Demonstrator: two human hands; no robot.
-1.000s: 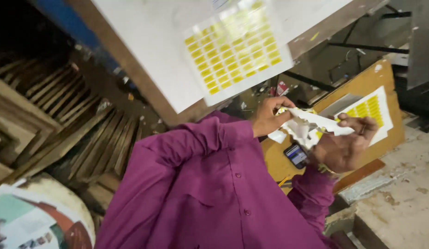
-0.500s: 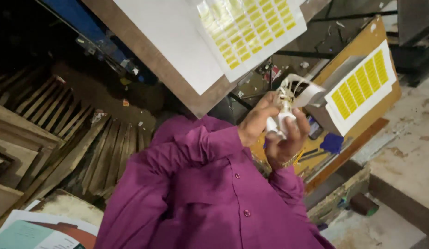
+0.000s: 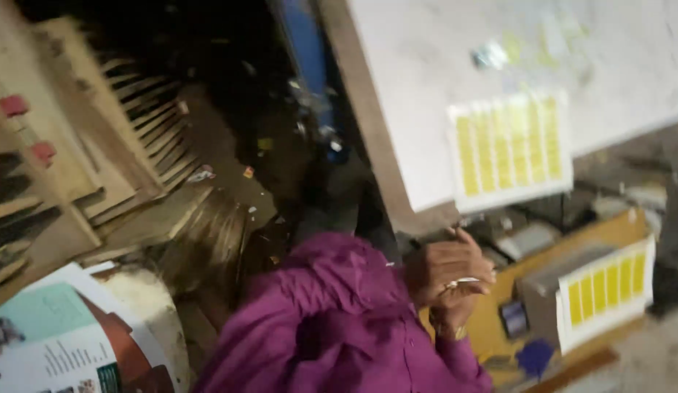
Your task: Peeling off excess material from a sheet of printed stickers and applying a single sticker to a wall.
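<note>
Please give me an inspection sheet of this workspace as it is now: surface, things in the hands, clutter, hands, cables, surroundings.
Surface: tilted white board with brown wooden edge; a white sheet of yellow rectangular labels lies on it.
Job's things: a small pale scrap shows between the hands; blurred, its kind cannot be told.
Clutter: second sheet of yellow labels on a brown cardboard piece; a small blue object; printed colour pages at lower left.
Hands: left hand and right hand pressed together in front of the purple shirt.
Cables: nothing seen.
Surroundings: stacked wooden boards at left; dark, dim background.
</note>
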